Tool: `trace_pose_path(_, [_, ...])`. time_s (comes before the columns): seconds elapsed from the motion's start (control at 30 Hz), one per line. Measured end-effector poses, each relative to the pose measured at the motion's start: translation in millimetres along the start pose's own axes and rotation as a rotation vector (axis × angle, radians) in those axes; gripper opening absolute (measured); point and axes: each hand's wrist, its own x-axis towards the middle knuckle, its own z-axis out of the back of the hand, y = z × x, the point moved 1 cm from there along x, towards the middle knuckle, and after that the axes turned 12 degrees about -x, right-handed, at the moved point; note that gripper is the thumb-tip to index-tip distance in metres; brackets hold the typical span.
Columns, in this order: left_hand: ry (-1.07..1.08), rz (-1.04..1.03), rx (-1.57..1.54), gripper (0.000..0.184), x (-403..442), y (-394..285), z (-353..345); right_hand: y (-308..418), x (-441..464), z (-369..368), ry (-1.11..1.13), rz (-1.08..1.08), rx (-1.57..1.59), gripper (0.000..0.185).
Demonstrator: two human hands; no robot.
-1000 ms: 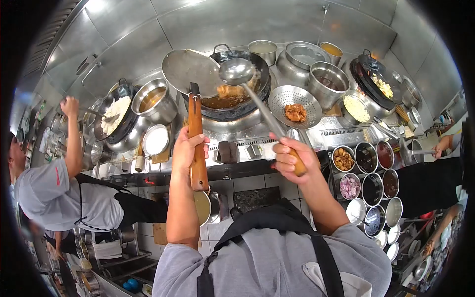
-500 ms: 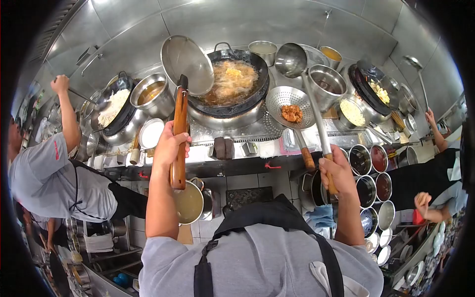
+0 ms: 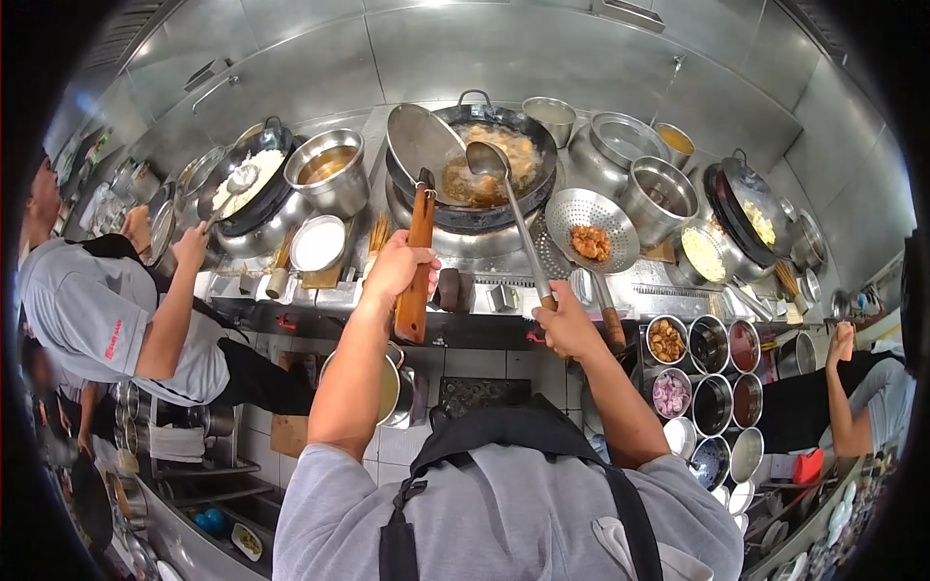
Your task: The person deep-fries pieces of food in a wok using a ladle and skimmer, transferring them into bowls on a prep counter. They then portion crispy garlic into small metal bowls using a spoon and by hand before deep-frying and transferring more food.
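My left hand (image 3: 399,266) is closed round the wooden handle of a large round strainer (image 3: 422,140), whose head leans over the left side of the middle wok (image 3: 550,155). In that wok, pieces of food bubble in brown oil (image 3: 509,145). My right hand (image 3: 567,321) grips the long handle of a ladle (image 3: 487,160), and its bowl hangs over the wok beside the strainer. Right of the wok, a perforated skimmer (image 3: 620,215) holds browned pieces (image 3: 590,243).
At the left, a co-worker (image 3: 107,300) works at a wok of rice (image 3: 254,184). Metal pots (image 3: 332,184) flank the middle wok. Several ingredient tins (image 3: 712,344) stand at the lower right, near another person's arm (image 3: 843,397). A pot (image 3: 387,387) sits below my left forearm.
The ladle has swung left from beside the pots to over the wok, with my right hand moving left too. The strainer has lowered towards the wok. The left co-worker's raised arm has come down.
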Motion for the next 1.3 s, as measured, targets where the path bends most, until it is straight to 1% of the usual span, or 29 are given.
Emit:
trace_pose_path(0.03, [0.009, -0.007, -0.039, 0.037, -2.3, 0.3, 1.5, -1.6, 4.7, -2.1, 0.003, -0.003, 0.148, 0.046])
trace_pose_path(0.13, [0.03, -0.029, -0.15, 0.036, -10.5, -2.2, 7.9, -5.1, 9.9, 0.6, -0.023, 0.04, 0.105, 0.045])
trace_pose_path(0.17, [0.007, -0.04, -0.21, 0.033, -14.9, -2.4, 6.3, -3.7, 9.3, 0.8, -0.025, 0.065, 0.091, 0.045])
trace_pose_path(0.3, [-0.017, -0.04, -0.203, 0.03, -17.0, 2.4, 5.0, 4.8, 7.4, 0.8, 0.032, 0.04, 0.17, 0.048])
trace_pose_path(0.4, [-0.028, -0.034, -0.02, 0.031, -16.2, -2.6, 15.2, -6.6, 13.9, 10.8, 0.008, 0.08, -0.019, 0.049])
trace_pose_path(0.5, [-0.07, -0.049, 0.199, 0.037, -18.9, -11.5, 15.8, -8.5, 9.4, 12.9, -0.087, 0.108, -0.304, 0.05])
trace_pose_path(0.57, [-0.098, -0.065, 0.351, 0.04, -14.9, -11.0, 15.3, 4.7, 1.6, 7.4, -0.007, -0.016, -0.211, 0.053])
trace_pose_path(0.6, [-0.099, -0.063, 0.359, 0.04, -12.3, -9.2, 13.5, 8.9, -1.5, 5.0, 0.031, -0.078, -0.162, 0.055])
trace_pose_path(0.63, [-0.098, -0.061, 0.367, 0.04, -9.1, -5.9, 12.0, 8.7, 4.0, -3.5, 0.021, -0.035, 0.017, 0.053])
trace_pose_path(0.67, [-0.097, -0.06, 0.375, 0.04, -5.3, -2.6, 10.4, 8.2, 5.7, -5.9, 0.032, -0.049, 0.099, 0.052])
trace_pose_path(0.7, [-0.059, -0.044, 0.301, 0.042, -1.2, 0.3, 8.8, 9.5, 8.4, -10.9, 0.042, -0.061, 0.179, 0.051])
trace_pose_path(0.8, [-0.041, -0.005, 0.124, 0.044, 4.8, 0.0, 1.8, 26.3, 14.3, -23.5, 0.053, -0.074, 0.448, 0.044])
trace_pose_path(0.87, [-0.022, -0.001, 0.033, 0.038, 5.7, -3.0, -0.6, 40.8, 15.6, -21.4, 0.047, -0.085, 0.598, 0.043])
trace_pose_path(0.93, [0.016, 0.01, -0.084, 0.032, 5.8, -2.0, 1.9, 41.4, 20.7, -18.7, 0.093, -0.063, 0.655, 0.043])
trace_pose_path(1.03, [0.042, 0.015, -0.203, 0.028, 2.4, -1.9, 1.6, 39.5, 27.9, -11.8, 0.171, -0.056, 0.686, 0.042])
trace_pose_path(1.07, [0.049, 0.012, -0.221, 0.028, 2.0, -1.2, 1.2, 38.4, 30.6, -6.1, 0.198, -0.056, 0.684, 0.042])
trace_pose_path(1.1, [0.054, 0.008, -0.24, 0.03, 0.9, -0.2, 1.6, 30.2, 37.3, 0.7, 0.208, -0.025, 0.568, 0.043])
trace_pose_path(1.2, [0.05, -0.006, -0.266, 0.032, -3.2, -0.3, 4.9, 24.6, 29.2, -3.5, -0.131, 0.099, -0.368, 0.044])
trace_pose_path(1.3, [0.046, -0.013, -0.275, 0.033, -5.7, -1.2, 8.0, 30.2, 17.1, 11.0, -0.193, 0.15, -0.387, 0.052])
